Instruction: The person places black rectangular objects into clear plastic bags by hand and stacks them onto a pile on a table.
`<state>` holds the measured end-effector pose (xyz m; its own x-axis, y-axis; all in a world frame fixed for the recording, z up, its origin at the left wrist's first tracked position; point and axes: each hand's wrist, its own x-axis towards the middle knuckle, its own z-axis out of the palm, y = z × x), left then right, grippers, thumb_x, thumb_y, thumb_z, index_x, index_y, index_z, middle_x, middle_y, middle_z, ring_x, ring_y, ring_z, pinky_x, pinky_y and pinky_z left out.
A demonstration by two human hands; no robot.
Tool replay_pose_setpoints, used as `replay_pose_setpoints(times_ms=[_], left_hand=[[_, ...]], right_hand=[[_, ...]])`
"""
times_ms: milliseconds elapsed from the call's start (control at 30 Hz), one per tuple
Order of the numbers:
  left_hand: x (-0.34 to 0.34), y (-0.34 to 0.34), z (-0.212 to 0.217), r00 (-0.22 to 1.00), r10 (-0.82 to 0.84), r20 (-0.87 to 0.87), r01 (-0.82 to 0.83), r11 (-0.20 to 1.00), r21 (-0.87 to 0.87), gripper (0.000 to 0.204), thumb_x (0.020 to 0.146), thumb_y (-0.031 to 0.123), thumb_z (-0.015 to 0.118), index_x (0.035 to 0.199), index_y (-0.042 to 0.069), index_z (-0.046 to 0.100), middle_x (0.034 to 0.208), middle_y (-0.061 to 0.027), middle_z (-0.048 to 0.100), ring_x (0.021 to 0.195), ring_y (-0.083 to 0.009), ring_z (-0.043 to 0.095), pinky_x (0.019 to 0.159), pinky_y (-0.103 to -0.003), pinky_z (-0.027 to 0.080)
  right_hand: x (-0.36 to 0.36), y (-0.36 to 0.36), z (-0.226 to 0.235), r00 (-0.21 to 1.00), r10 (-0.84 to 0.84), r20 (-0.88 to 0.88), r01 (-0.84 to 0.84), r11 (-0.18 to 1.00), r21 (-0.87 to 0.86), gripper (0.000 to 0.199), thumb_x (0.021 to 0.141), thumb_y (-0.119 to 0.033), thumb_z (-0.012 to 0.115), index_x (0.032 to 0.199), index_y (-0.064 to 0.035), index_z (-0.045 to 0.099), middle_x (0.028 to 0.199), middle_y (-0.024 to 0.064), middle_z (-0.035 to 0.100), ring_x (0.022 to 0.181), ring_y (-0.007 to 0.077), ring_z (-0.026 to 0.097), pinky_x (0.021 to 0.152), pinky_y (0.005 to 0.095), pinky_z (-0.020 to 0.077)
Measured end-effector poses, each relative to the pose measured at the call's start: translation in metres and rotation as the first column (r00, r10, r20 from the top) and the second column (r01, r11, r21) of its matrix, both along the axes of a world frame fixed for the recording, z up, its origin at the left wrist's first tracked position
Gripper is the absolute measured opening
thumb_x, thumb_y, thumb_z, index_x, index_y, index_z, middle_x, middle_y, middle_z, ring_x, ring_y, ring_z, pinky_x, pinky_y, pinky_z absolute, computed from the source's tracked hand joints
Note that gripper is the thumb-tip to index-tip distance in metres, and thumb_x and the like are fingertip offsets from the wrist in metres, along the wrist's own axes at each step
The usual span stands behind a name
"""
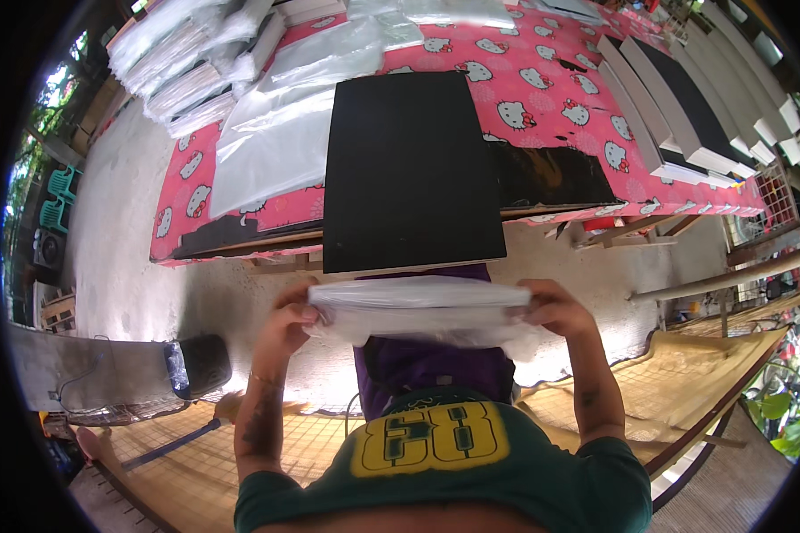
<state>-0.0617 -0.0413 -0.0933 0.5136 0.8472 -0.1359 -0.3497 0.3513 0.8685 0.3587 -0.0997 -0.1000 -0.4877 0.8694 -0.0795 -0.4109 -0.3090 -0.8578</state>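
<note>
My left hand [289, 322] and my right hand [556, 308] grip the two ends of a flat white item in a clear plastic bag [422, 309], held level in front of my chest. Just beyond it a large black board [411, 169] lies on the table with the pink cartoon-cat cloth [551, 98], its near edge jutting over the table edge. A glossy black sheet [551, 176] lies to the right of the board.
Clear plastic bags [276, 133] are spread left of the board, with stacks of bagged white items [182, 67] at the far left. Rows of white-edged black boards [684, 107] stand at the right. A black speaker [200, 364] sits on the concrete floor; woven mats [684, 382] lie nearby.
</note>
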Motion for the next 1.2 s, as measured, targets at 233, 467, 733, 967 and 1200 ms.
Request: replay_pose_setpoints(times_ms=[233,467,733,967,1200], left_hand=[[0.079,-0.017,0.012,0.555,0.691,-0.463,-0.497,0.722,0.481,0.046,0.086,-0.001,0.046,0.132,0.001,0.048,0.072,-0.005,0.059,0.057,-0.0066,0.048,0.048,-0.022,0.038],[0.064,-0.024,0.001,0.521,0.676,-0.521,-0.222,0.696,0.683,0.047,0.087,0.0,0.043,0.134,-0.001,0.047,0.08,-0.0054,0.061,0.061,-0.0055,0.047,0.058,-0.02,0.041],[0.056,-0.022,0.004,0.539,0.684,-0.492,-0.476,0.729,0.492,0.036,0.09,0.008,0.055,0.125,-0.002,0.053,0.084,-0.0076,0.062,0.068,-0.0066,0.053,0.058,-0.022,0.044],[0.036,-0.038,0.012,0.823,0.541,-0.171,-0.428,0.79,0.439,0.013,0.081,0.003,0.064,0.093,0.0,0.059,0.081,-0.0051,0.06,0.06,-0.0062,0.052,0.053,-0.018,0.039],[0.007,0.009,0.118,0.765,0.249,0.594,-0.435,0.88,0.191,0.029,0.093,0.025,0.054,0.11,0.001,0.055,0.105,-0.0142,0.057,0.097,-0.0241,0.053,0.09,-0.038,0.04]], right_hand=[[-0.077,0.002,-0.005,0.356,-0.828,0.433,0.684,0.547,0.483,0.042,0.086,0.004,0.05,0.128,-0.004,0.053,0.081,0.0048,0.057,0.066,0.0078,0.051,0.06,0.0231,0.0421],[-0.074,0.006,-0.002,0.382,-0.774,0.506,0.525,0.632,0.57,0.044,0.087,0.006,0.047,0.129,-0.0024,0.053,0.085,0.0082,0.061,0.068,0.0072,0.05,0.063,0.0222,0.0425],[-0.087,-0.005,0.0,0.428,-0.775,0.466,0.566,0.631,0.53,0.04,0.089,0.004,0.049,0.128,-0.0019,0.054,0.096,0.0065,0.062,0.076,0.0067,0.053,0.066,0.0206,0.0434],[-0.042,-0.012,0.007,0.606,-0.768,0.208,0.69,0.637,0.344,0.012,0.087,0.001,0.057,0.098,-0.0022,0.053,0.084,0.0046,0.061,0.078,0.0075,0.056,0.069,0.021,0.0449],[0.002,0.041,0.14,0.818,-0.546,-0.183,0.549,0.645,0.531,0.037,0.093,-0.017,0.048,0.127,-0.0019,0.05,0.116,0.0117,0.059,0.106,0.0184,0.057,0.095,0.0349,0.0423]])
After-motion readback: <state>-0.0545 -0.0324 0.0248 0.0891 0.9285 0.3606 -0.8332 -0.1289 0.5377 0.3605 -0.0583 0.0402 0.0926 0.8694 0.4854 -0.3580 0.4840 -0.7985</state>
